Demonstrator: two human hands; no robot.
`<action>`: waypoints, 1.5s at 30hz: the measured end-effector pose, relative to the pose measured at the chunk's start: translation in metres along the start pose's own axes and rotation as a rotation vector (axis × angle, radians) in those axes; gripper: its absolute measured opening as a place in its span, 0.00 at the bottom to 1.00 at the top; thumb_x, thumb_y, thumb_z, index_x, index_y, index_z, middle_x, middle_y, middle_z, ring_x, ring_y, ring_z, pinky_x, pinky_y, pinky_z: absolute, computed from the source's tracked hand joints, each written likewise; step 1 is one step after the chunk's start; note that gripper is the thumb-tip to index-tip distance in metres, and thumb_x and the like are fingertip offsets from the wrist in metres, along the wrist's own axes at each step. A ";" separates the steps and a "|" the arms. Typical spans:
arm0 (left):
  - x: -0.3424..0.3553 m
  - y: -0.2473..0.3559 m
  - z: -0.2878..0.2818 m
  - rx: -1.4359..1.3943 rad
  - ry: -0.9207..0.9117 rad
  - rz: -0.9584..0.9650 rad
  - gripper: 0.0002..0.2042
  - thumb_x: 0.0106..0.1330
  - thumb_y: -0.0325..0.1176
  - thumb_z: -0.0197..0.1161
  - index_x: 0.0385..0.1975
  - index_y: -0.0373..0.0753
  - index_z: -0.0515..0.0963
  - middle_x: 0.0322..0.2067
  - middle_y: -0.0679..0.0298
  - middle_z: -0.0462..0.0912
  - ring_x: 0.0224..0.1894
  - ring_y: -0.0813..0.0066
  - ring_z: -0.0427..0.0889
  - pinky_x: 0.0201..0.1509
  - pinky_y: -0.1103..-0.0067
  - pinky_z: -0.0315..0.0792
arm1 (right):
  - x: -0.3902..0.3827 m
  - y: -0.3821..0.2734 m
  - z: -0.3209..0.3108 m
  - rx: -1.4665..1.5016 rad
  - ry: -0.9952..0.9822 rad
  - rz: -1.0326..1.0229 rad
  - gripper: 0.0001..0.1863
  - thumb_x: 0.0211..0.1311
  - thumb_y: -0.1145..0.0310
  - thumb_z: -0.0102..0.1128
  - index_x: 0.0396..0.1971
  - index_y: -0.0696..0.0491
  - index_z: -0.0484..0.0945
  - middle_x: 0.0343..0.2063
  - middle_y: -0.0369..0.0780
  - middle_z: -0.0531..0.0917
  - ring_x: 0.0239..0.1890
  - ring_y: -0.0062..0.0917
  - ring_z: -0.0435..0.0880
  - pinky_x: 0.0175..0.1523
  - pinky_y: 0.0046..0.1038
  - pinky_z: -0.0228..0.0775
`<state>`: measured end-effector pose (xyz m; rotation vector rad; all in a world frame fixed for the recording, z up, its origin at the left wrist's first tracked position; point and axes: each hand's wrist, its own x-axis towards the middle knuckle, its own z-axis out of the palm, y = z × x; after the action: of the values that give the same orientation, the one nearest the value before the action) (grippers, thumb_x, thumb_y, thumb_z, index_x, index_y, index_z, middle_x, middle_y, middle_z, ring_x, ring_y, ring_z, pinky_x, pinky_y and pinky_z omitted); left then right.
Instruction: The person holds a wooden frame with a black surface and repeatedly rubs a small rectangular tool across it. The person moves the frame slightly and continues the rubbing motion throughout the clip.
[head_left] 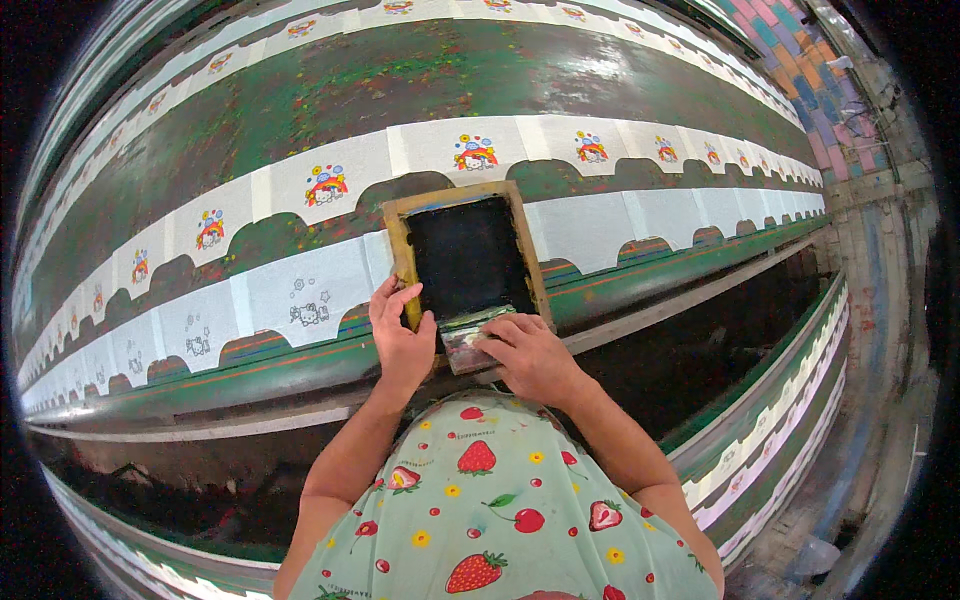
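Note:
A wooden screen-printing frame (530,236) with a black, ink-covered mesh lies over the near row of white fabric pieces. My left hand (402,335) grips its left bar near the lower corner, thumb and forefinger spread apart. At the frame's near end, my right hand (532,352) is closed on a squeegee (463,350) smeared with ink, its edge down against the mesh. Left of the frame, a white piece (312,290) carries a black outline print of a cartoon figure. To the right, a white piece (575,235) shows no print. The frame hides the fabric beneath it.
Beyond runs a row of white pieces (420,150) with coloured rainbow prints, on a long green table (330,85) flecked with paint. A rail (680,304) follows its near edge. Another table with white pieces (780,430) stands at lower right, beside a walkway (860,330).

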<state>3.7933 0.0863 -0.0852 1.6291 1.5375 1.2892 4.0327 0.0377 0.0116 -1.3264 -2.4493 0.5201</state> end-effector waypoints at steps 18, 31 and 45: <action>-0.014 0.075 0.147 -0.104 0.095 0.074 0.27 0.54 0.09 0.63 0.52 0.43 0.87 0.69 0.46 0.78 0.71 0.48 0.77 0.77 0.60 0.68 | -0.132 0.150 -0.049 0.327 0.433 0.390 0.21 0.68 0.76 0.75 0.61 0.54 0.87 0.63 0.47 0.87 0.69 0.45 0.82 0.75 0.44 0.72; -0.022 0.111 0.243 -0.076 0.139 -0.007 0.22 0.55 0.12 0.68 0.49 0.41 0.89 0.70 0.44 0.80 0.72 0.46 0.79 0.77 0.60 0.72 | -0.164 0.226 -0.115 0.160 0.307 0.060 0.24 0.60 0.76 0.79 0.58 0.49 0.87 0.61 0.45 0.85 0.66 0.50 0.83 0.70 0.51 0.78; -0.022 0.108 0.244 -0.102 0.112 -0.081 0.21 0.56 0.14 0.70 0.49 0.40 0.88 0.69 0.42 0.80 0.73 0.44 0.79 0.79 0.59 0.70 | -0.082 0.222 -0.155 -0.089 -0.189 -0.204 0.24 0.57 0.75 0.71 0.56 0.53 0.87 0.50 0.43 0.86 0.56 0.45 0.85 0.61 0.44 0.79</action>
<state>4.0613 0.0964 -0.0908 1.4384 1.5594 1.4117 4.3057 0.1074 0.0413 -1.0850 -2.7529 0.5100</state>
